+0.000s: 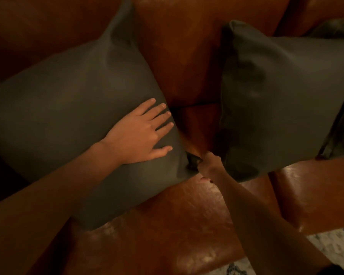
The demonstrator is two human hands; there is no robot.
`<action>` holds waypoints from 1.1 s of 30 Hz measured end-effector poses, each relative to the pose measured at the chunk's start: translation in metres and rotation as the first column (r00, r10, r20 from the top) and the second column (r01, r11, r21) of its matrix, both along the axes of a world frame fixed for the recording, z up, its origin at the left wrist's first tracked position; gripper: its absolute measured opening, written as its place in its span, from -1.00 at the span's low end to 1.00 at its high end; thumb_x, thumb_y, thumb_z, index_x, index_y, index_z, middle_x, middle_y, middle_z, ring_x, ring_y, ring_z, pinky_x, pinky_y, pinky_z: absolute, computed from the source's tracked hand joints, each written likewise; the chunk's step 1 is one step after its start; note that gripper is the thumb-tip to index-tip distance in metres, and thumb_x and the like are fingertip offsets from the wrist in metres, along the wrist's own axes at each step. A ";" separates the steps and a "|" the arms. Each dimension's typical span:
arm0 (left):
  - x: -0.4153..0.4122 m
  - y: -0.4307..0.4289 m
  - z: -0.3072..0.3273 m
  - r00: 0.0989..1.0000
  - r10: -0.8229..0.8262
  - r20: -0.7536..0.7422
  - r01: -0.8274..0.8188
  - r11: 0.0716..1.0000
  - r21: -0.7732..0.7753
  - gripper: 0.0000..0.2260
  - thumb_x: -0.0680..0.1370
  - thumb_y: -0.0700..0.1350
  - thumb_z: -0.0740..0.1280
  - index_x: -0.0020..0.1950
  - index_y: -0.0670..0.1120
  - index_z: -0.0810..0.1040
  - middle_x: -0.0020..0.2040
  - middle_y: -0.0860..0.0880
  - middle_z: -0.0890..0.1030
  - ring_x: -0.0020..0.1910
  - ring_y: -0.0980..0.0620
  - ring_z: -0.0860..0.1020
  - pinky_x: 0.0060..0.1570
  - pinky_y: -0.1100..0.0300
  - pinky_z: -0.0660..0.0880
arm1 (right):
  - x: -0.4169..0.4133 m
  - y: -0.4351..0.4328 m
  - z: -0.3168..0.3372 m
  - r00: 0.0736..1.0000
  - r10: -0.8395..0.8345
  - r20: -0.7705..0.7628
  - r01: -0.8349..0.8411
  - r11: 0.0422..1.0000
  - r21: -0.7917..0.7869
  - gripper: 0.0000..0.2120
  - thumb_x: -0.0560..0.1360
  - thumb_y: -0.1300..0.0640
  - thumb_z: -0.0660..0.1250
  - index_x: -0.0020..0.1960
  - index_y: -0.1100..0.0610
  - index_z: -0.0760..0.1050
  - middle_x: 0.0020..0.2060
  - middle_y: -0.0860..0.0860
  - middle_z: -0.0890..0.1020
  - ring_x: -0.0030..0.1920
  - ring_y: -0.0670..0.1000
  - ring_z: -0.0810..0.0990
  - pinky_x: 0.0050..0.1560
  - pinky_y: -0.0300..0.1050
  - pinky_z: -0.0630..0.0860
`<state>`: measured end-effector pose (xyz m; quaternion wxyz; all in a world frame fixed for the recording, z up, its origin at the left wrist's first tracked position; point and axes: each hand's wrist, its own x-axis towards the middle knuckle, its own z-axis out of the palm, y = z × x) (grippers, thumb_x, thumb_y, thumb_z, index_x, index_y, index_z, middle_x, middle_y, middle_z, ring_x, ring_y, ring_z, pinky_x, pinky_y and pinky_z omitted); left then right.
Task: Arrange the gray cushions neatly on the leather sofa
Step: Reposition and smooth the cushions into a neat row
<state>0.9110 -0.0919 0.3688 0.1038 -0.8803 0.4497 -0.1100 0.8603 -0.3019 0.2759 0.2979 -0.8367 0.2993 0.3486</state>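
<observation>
Pressing my left hand (141, 132) flat, fingers (157, 114) straight, on the left gray cushion (68, 108), my right hand (208, 165) pinches its lower corner (193, 161), fingertips hidden in shadow. The right gray cushion (282, 96), cut off, leans on the leather sofa (187, 225).

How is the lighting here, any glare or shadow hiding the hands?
Head view: dim, warm light; glare on the brown leather sofa seat; left hand on the left gray fabric cushion is clear; right hand, pinching that cushion's corner, sits in shadow.
</observation>
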 end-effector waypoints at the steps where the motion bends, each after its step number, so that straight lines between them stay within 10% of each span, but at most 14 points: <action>1: 0.000 0.000 0.000 1.000 0.000 0.009 0.000 1.000 0.004 -0.47 0.52 0.20 0.09 0.19 -0.14 0.59 0.18 -0.18 0.60 0.25 -0.16 0.50 0.30 -0.10 0.33 | 0.000 0.002 0.000 0.997 0.083 -0.004 -0.083 0.995 -0.057 -0.68 0.56 0.27 0.19 0.31 0.20 0.31 0.15 0.19 0.48 0.05 0.18 0.57 0.05 0.05 0.58; 8: -0.005 0.001 0.011 0.999 0.012 0.031 -0.007 0.989 -0.145 -0.70 0.44 0.03 0.40 0.07 -0.13 0.66 0.08 -0.15 0.64 0.21 -0.17 0.53 0.23 -0.18 0.38 | 0.022 0.018 0.021 0.892 0.451 -0.036 -0.428 0.814 -0.392 -0.63 0.56 0.09 0.16 0.36 0.08 0.26 0.20 0.12 0.48 0.17 0.17 0.48 0.04 0.04 0.43; 15: -0.015 0.036 0.029 0.985 0.150 0.082 -0.122 0.954 -0.274 -0.72 0.53 -0.02 0.23 0.08 -0.11 0.65 0.21 -0.17 0.57 0.30 -0.19 0.45 0.32 -0.17 0.26 | 0.057 0.053 0.077 0.725 0.554 0.409 -0.338 0.804 -0.489 -0.64 0.61 -0.04 0.07 0.35 0.06 0.32 0.25 0.12 0.43 0.26 0.18 0.38 0.05 0.04 0.40; 19: -0.031 0.064 0.034 0.934 0.349 0.073 -0.290 0.863 -0.413 -0.74 0.54 -0.01 0.26 0.17 -0.04 0.60 0.33 -0.15 0.47 0.37 -0.19 0.37 0.33 -0.24 0.17 | 0.070 0.078 0.120 0.474 0.575 0.667 -0.272 0.816 -0.511 -0.60 0.62 -0.06 0.06 0.40 0.05 0.33 0.27 0.08 0.46 0.26 0.13 0.41 0.08 0.07 0.44; 26: -0.075 0.097 0.034 0.623 0.725 -0.295 -0.731 0.404 -0.550 -0.53 0.54 0.13 0.18 0.40 -0.03 0.39 0.44 -0.23 0.28 0.43 -0.21 0.25 0.35 -0.19 0.13 | 0.077 0.134 0.172 0.005 0.672 0.740 -0.433 0.669 -0.605 -0.57 0.60 -0.09 0.10 0.39 0.05 0.39 0.34 0.06 0.45 0.40 0.07 0.33 0.25 0.05 0.36; 33: -0.115 0.097 0.019 0.335 0.727 -0.599 -0.823 -0.084 -0.562 -0.54 0.57 -0.01 0.27 0.45 -0.07 0.32 0.48 -0.26 0.17 0.44 -0.23 0.20 0.35 -0.16 0.25 | 0.064 0.178 0.182 -0.366 0.712 0.599 -0.640 0.275 -0.717 -0.57 0.57 -0.09 0.16 0.38 0.06 0.41 0.38 0.11 0.42 0.45 0.10 0.28 0.45 0.14 0.10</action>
